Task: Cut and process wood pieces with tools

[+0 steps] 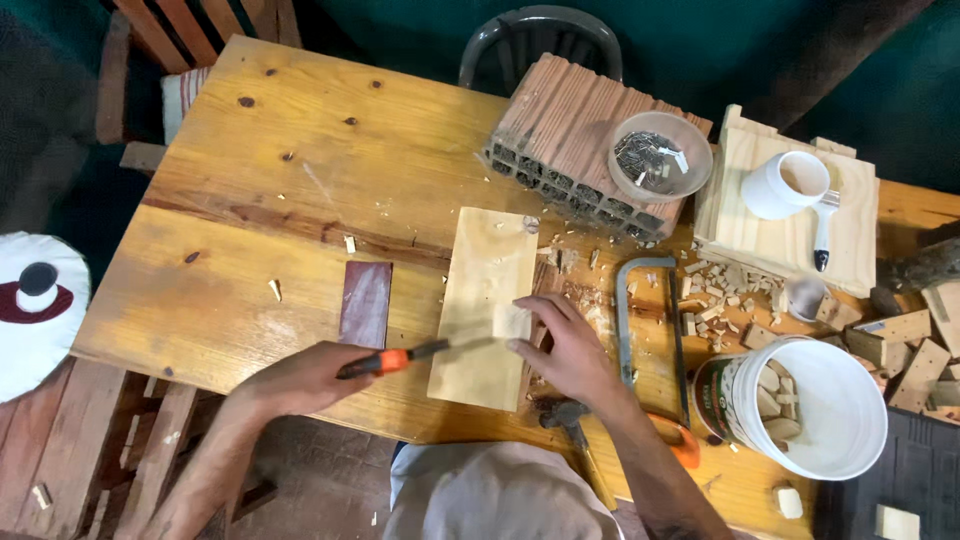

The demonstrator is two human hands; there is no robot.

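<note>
Under your right hand (pixel 565 345), the fingertips (pixel 522 322) pinch a small pale wood piece (pixel 510 320) down against the light board (pixel 483 305), and that is where trouble could start: the blade (pixel 460 345) of the small saw (pixel 415 353) lies just beside those fingers, seemingly touching the little piece. If the blade skips out of its cut, or the piece shifts because you only steady it by hand, I judge the teeth could run into your thumb or forefinger. The board itself rests loose on the table (pixel 260 200), with no clamp that I can see, so a hard stroke might slide it too.

Your right fingers are bent and close together, thumb below and the others above, pressing the piece from both sides. Your left hand (pixel 300 378) is wrapped shut around the orange and black handle (pixel 385 362), knuckles up, with the blade pointing across the board towards your right hand.

Just left of the board lies a dark reddish strip of wood (pixel 365 303). Near your right wrist a hammer (pixel 570 420) sits at the table edge, where a nudge of your forearm could knock it off. A hacksaw (pixel 645 330) lies beside that arm, among wood chips. Further out stand a hollow brick (pixel 575 150) with a bowl of nails (pixel 660 155) on it, a white cup (pixel 790 185), and a white bucket (pixel 830 410) holding offcuts.
</note>
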